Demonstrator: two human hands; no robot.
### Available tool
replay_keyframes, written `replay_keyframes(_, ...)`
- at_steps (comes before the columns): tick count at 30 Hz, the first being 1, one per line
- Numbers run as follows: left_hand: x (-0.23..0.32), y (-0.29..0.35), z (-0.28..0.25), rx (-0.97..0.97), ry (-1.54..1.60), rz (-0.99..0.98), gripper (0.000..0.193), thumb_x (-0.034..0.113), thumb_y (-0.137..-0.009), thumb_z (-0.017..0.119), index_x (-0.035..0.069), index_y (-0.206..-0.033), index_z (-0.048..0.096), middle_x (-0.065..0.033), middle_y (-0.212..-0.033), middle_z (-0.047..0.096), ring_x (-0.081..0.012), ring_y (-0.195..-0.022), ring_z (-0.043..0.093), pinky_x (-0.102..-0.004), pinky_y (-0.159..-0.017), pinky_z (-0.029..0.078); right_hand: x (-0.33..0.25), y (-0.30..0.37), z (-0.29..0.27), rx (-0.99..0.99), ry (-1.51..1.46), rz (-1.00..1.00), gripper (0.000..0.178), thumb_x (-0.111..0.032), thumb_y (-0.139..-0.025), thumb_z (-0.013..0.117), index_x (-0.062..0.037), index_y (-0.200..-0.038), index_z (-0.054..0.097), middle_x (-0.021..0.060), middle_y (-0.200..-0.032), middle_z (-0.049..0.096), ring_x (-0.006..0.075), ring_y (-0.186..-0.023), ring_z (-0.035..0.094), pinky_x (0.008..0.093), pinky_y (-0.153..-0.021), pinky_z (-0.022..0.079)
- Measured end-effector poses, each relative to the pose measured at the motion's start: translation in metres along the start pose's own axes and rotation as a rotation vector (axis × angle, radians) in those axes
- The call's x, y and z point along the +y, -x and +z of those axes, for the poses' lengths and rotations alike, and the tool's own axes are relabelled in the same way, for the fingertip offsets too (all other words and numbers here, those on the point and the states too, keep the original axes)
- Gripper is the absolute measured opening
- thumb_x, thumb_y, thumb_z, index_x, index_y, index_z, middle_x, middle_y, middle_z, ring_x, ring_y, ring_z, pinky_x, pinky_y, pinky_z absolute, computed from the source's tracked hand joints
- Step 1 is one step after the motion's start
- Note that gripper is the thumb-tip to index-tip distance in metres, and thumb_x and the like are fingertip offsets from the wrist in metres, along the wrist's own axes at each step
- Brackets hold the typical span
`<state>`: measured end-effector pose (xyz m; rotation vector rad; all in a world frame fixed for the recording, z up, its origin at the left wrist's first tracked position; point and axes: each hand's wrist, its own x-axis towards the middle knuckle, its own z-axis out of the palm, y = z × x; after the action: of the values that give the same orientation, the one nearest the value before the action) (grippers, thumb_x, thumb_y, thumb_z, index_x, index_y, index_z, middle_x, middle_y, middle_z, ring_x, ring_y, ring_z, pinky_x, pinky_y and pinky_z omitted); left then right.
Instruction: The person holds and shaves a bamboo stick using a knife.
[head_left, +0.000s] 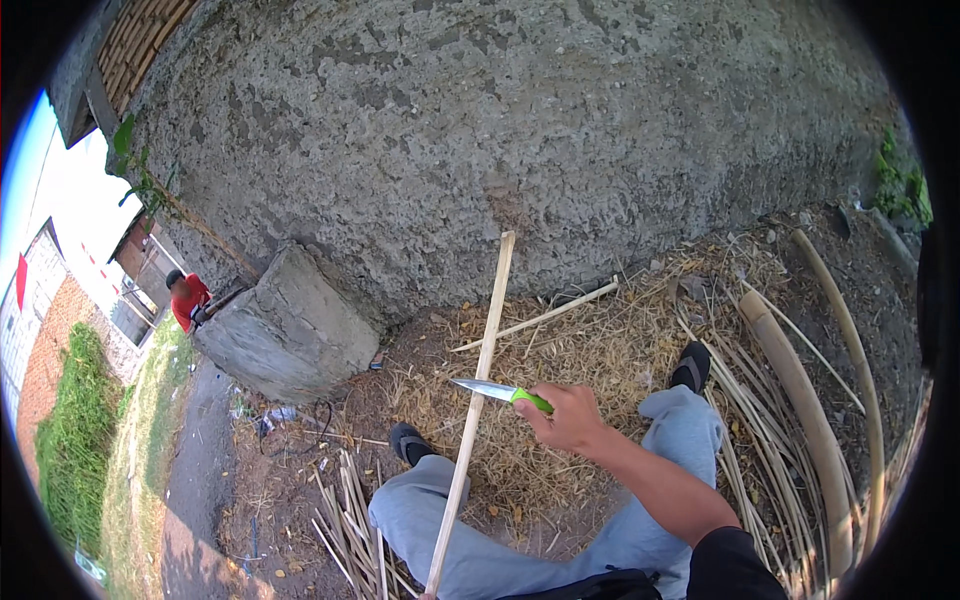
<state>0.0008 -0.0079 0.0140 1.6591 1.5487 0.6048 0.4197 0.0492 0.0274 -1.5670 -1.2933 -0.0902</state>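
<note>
Our right hand point(565, 415) has its grip wrapped firmly around the bright green handle of a small knife with a pointed silver blade point(487, 389). That blade points left and lies across a long, flat, pale bamboo strip point(468, 430), its tip just past the far edge; we cannot tell how hard it bears. The strip lies just left of the grip, its long axis running from low beside our left leg up toward the wall, so the blade meets it nearly crosswise. Our right hand is the nearer one; whatever our left grip does sits at the lower edge, and we cannot tell its state. Around our feet we see dry straw-coloured shavings point(540, 470), with thin split bamboo strips point(735, 440) on the right, and beyond, a rough grey plastered wall point(560, 130).
</note>
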Motion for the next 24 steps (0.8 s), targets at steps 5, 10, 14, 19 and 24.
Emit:
replay_keyframes(5,0.008,0.005,0.005,0.079,-0.060,0.107,0.035,0.026,-0.096,0.057,0.003,-0.070,0.055,0.0023,-0.061,0.040,-0.0100,-0.058,0.036,-0.0298,-0.051,0.030,-0.008,-0.003,0.004,-0.147,-0.525,0.559,0.040,-0.037,-0.079,0.080,-0.0007,-0.094,0.071,0.0049,-0.067,0.065,0.0115,-0.059,0.061,0.0301,-0.053,0.047)
replay_keyframes(10,0.003,0.000,0.010,0.120,-0.129,0.135,0.028,0.025,-0.093,0.063,-0.001,-0.083,0.067,-0.0003,-0.061,0.049,-0.0109,-0.058,0.042,-0.0304,-0.051,0.034,-0.010,0.002,0.017,-0.078,-0.721,0.475,0.030,-0.028,-0.088,0.073,0.0016,-0.090,0.072,0.0082,-0.081,0.072,0.0088,-0.070,0.062,0.0262,-0.063,0.049)
replay_keyframes(14,0.014,-0.021,0.001,0.115,-0.320,0.163,0.032,0.025,-0.089,0.067,0.001,-0.110,0.067,-0.0115,-0.086,0.064,-0.0240,-0.079,0.058,-0.0363,-0.070,0.047,-0.001,0.005,0.027,0.016,-0.995,0.633,0.028,-0.026,-0.090,0.071,0.0020,-0.090,0.070,0.0105,-0.079,0.071,0.0070,-0.056,0.057,0.0243,-0.050,0.043)
replay_keyframes(19,0.101,-0.035,0.013,0.416,-0.651,0.538,0.062,0.026,-0.085,0.070,0.002,-0.137,0.048,-0.0243,-0.133,0.052,-0.0461,-0.125,0.045,-0.0472,-0.107,0.036,-0.006,0.000,0.011,0.141,-1.169,0.907,0.024,-0.023,-0.093,0.066,0.0008,-0.091,0.064,0.0164,-0.075,0.070,0.0032,-0.035,0.031,0.0225,-0.033,0.021)
replay_keyframes(24,0.189,-0.042,0.058,0.586,-0.978,1.028,0.041,0.032,-0.092,0.063,-0.001,-0.117,0.062,-0.0152,-0.087,0.066,-0.0272,-0.076,0.061,-0.0389,-0.070,0.048,-0.020,0.006,0.019,0.181,-1.211,0.941,0.024,-0.024,-0.095,0.063,-0.0007,-0.090,0.064,0.0153,-0.075,0.070,0.0034,-0.036,0.032,0.0220,-0.034,0.022)
